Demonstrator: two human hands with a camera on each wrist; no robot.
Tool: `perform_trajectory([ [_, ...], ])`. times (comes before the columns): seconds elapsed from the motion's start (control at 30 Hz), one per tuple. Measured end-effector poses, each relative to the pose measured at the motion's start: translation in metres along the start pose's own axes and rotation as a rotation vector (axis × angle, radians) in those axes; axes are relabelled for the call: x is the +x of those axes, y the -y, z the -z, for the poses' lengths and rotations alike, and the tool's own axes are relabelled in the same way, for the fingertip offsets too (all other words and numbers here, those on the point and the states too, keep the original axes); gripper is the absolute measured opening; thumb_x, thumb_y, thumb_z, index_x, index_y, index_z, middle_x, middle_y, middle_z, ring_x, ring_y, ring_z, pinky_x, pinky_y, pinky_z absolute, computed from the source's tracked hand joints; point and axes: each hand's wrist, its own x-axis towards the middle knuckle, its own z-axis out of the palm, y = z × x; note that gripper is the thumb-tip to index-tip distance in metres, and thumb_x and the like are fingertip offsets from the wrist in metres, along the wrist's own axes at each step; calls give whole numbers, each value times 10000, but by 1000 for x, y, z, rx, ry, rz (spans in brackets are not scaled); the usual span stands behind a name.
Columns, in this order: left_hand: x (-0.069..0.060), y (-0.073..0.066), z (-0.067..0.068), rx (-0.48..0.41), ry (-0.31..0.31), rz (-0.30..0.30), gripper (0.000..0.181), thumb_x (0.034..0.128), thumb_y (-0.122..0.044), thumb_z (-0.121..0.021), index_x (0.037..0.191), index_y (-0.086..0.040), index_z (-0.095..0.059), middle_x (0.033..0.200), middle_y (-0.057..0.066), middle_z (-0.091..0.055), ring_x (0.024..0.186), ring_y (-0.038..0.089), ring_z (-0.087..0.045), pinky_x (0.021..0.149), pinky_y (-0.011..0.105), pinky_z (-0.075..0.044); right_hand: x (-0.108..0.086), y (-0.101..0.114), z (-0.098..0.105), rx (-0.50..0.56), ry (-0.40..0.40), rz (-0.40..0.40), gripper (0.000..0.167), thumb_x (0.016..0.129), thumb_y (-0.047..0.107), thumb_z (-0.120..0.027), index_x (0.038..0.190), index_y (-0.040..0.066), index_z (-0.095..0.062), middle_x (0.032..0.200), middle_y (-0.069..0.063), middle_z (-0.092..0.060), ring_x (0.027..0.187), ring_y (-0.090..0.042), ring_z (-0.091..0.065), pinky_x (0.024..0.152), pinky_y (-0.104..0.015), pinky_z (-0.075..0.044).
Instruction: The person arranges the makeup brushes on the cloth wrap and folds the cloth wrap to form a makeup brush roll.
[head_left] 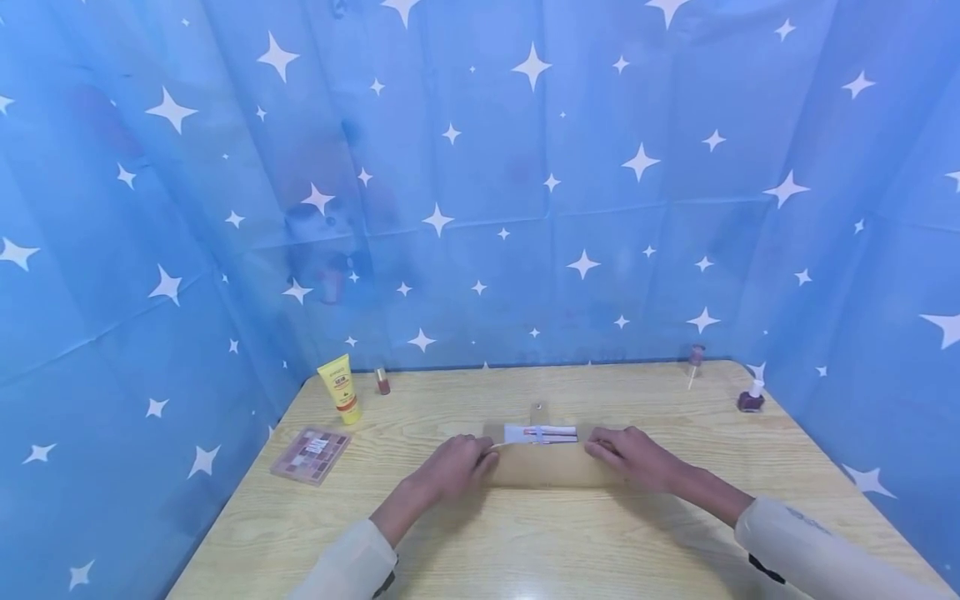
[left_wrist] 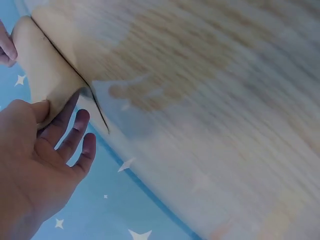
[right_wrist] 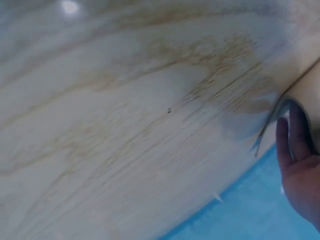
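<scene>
A tan, leather-like case [head_left: 547,468] lies at the middle of the table, its near side curled up into a fold. Above the fold a white inner strip [head_left: 517,433] shows, with slim pencil- or brush-like items [head_left: 551,433] on it. A small tab with a snap [head_left: 538,410] sticks out at the far side. My left hand [head_left: 456,465] pinches the left end of the fold between thumb and fingers, as the left wrist view also shows. At the right end, my right hand [head_left: 637,457] grips the same fold; its thumb is out of sight in the right wrist view.
On the left stand a yellow tube [head_left: 341,390] and a small red bottle with a gold cap [head_left: 382,382], near a makeup palette [head_left: 311,455]. At the far right are a dark nail polish bottle [head_left: 750,400] and a lollipop-like item [head_left: 695,360]. A starry blue curtain [head_left: 480,183] surrounds the table.
</scene>
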Motion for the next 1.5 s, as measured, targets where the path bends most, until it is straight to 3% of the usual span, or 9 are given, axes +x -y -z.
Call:
perform_trajectory([
  [0.17,4,3,-5,-104,30,82,324,1080,-233,-574,762,-191,-531,603,-91,-438,513,32,-397,472,190,-352,6,-8,-5,9,-25,-37,135,1068,198,-611,995,135,-706,632,164,-427,545,31,-329,539,-196,-385],
  [0.3,7,3,-8,-36,6,96,220,1047,-247,-622,842,-171,-596,705,-75,-497,619,63,-460,540,207,-400,7,-8,-9,-108,-76,-11,44,1020,185,-690,1003,155,-718,763,139,-560,643,23,-481,589,-216,-477],
  [0.5,10,-2,-13,223,-97,-44,172,1017,-294,-679,1137,-176,-714,1099,-37,-638,1002,135,-572,813,302,-514,9,-11,-16,-363,-188,265,118,924,62,-778,975,152,-723,929,58,-669,822,-59,-653,690,-256,-590],
  [0.67,7,-5,-15,261,-27,-127,323,972,-494,-705,1083,-193,-744,988,-78,-638,838,59,-554,696,209,-489,4,-8,-18,-425,-167,402,166,937,271,-795,1043,172,-715,989,75,-660,823,-3,-554,684,-245,-533],
  [0.8,4,-8,-14,239,38,-119,392,961,-491,-721,1172,-160,-713,1027,-68,-660,818,24,-546,707,177,-499,-6,-3,-16,-395,-114,331,339,910,379,-817,1143,164,-697,1057,84,-644,862,14,-535,689,-260,-516],
  [1.03,9,-10,-3,-59,73,-17,260,1091,-271,-555,1254,-93,-653,801,-87,-603,635,22,-496,614,203,-498,2,3,-6,-146,2,99,93,1072,278,-608,1093,210,-667,770,185,-541,618,40,-433,560,-206,-424],
  [1.13,15,-6,-4,-124,64,2,268,1108,-237,-509,1265,-69,-648,775,-89,-573,645,32,-506,647,210,-509,10,0,-3,-124,30,46,155,1101,258,-547,1041,213,-683,781,170,-507,647,25,-411,577,-213,-407],
  [1.27,24,1,-8,-128,17,42,270,1107,-222,-512,1256,-60,-668,937,-45,-662,823,69,-602,793,268,-563,20,-6,-3,-164,45,-3,258,1120,241,-497,1075,141,-730,910,134,-558,756,-14,-472,661,-250,-439],
  [1.5,37,11,-17,36,-20,100,284,1097,-314,-536,1227,-137,-716,1158,13,-701,1104,195,-636,947,396,-568,36,-12,-10,-196,27,19,216,1087,137,-553,1168,46,-731,1016,23,-653,861,-93,-580,722,-312,-532],
])
